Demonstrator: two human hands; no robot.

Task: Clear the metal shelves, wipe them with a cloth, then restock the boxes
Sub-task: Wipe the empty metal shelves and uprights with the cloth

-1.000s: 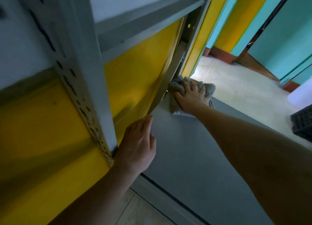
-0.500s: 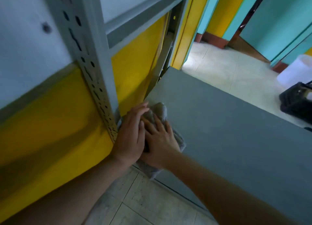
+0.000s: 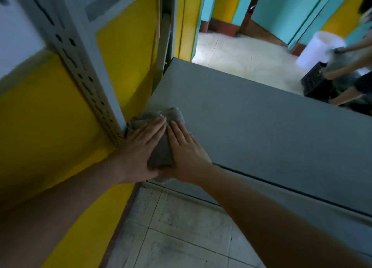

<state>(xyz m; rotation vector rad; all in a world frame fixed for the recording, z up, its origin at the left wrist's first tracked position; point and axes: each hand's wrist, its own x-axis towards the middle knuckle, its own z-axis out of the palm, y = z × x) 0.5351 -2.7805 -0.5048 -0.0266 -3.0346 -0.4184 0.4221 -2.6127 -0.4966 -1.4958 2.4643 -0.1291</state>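
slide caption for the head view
Left hand and right hand press a grey cloth onto the shelf corner by the upright.

Shelves: one flat grey metal shelf point(image 3: 251, 127)
Posts: two perforated grey metal uprights, the near post point(image 3: 80, 66) and the far post point(image 3: 168, 22)
Cloths: one crumpled grey cloth point(image 3: 161, 153)
Grips: two, the left grip point(image 3: 138, 149) and the right grip point(image 3: 185, 153)
Buckets: one white plastic bucket point(image 3: 316, 50)
Crates: one black slatted crate point(image 3: 314, 80)
Other people: one second person point(image 3: 354, 65)

Matt grey metal shelf point(image 3: 251, 115), nubby cloth point(image 3: 161, 153), perforated steel upright point(image 3: 80, 66).
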